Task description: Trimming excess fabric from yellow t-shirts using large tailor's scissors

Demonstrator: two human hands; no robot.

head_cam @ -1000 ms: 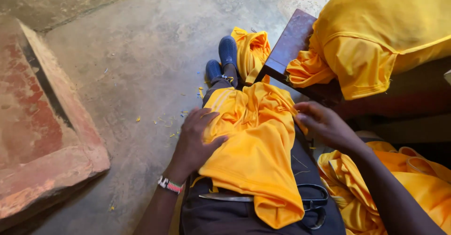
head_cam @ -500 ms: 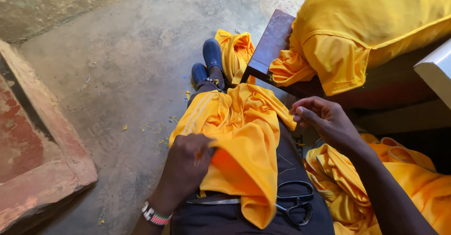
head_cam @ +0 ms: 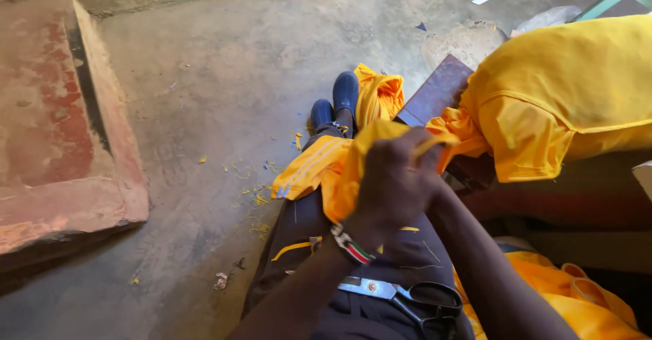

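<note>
Head view: my left hand (head_cam: 394, 187) is clenched on the yellow garment (head_cam: 326, 167), lifted above my lap. My right hand hides behind it; I cannot tell its grip. The scissors (head_cam: 407, 299) lie on my lap below the garment. I judge the fabric should stay taut, edges matched.

Your two hands meet above your lap — the left hand (head_cam: 394, 184) in front, hiding most of the right hand (head_cam: 435, 151) behind it. Both grip a bunched shirt (head_cam: 319, 167) that drapes over your knees. Scissors (head_cam: 414, 299) lie on your lap, nearer your body. Beyond your knees your shoes (head_cam: 336, 99) rest on the floor (head_cam: 224, 88). To the right, a pile of shirts (head_cam: 564, 102) sits on a bench (head_cam: 438, 92) — to the left, a raised slab (head_cam: 54, 122).
</note>
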